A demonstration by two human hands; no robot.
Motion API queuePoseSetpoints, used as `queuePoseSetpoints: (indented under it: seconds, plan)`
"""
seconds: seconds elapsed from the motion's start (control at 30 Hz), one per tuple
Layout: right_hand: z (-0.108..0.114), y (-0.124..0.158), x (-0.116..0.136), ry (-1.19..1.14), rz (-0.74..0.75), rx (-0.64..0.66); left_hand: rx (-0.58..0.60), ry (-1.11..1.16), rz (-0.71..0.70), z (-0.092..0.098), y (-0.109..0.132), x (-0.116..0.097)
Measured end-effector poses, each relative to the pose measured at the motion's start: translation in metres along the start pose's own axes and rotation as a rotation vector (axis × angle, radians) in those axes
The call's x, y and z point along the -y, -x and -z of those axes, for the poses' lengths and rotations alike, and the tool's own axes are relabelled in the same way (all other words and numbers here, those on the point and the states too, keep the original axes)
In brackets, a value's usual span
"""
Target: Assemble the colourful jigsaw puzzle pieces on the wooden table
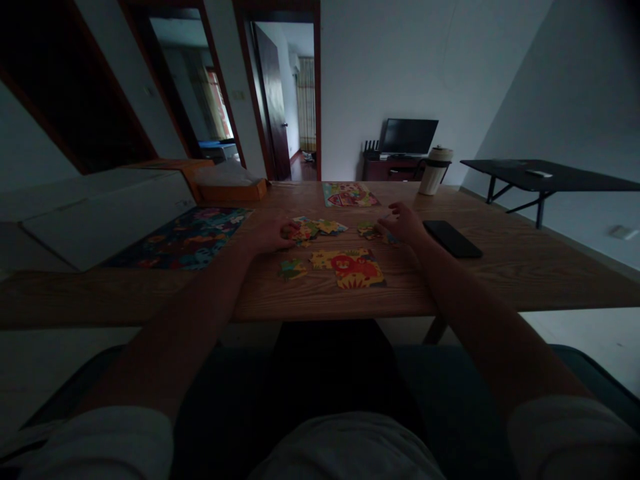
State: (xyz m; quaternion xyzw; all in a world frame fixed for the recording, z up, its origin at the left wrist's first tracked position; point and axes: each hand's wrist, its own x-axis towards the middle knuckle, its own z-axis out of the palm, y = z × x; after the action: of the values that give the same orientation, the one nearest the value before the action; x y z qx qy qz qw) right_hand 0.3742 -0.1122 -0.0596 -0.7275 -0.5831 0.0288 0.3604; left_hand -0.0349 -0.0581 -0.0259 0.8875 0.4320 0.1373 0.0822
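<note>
- The left hand (270, 235) is resting at the left edge of the loose puzzle pieces (315, 229), with its fingers curling onto them. It is too dark to tell whether it is pinching one.
- The joined lion section (354, 267) is lying nearer the person, between both hands, its long side running left to right. A stray piece (293, 269) is sitting just left of it, closer to the left hand.
- The right hand (406, 224) is touching a smaller cluster (369, 231) with bent fingers, and I cannot tell its grip. A phone (453, 239) is lying just beside it.
</note>
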Motion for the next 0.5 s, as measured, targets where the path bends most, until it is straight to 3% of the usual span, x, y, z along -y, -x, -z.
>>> queuePoseSetpoints:
  seconds: [0.2, 0.5]
  plan:
    - [-0.0038, -0.0048, -0.0085, 0.103, -0.080, 0.115, -0.069, 0.015, -0.112, 0.0000, -0.0001, -0.0016]
    - [-0.0030, -0.0011, -0.0077, 0.196, -0.093, 0.147, -0.128, -0.053, -0.111, 0.0005, -0.0018, -0.0017]
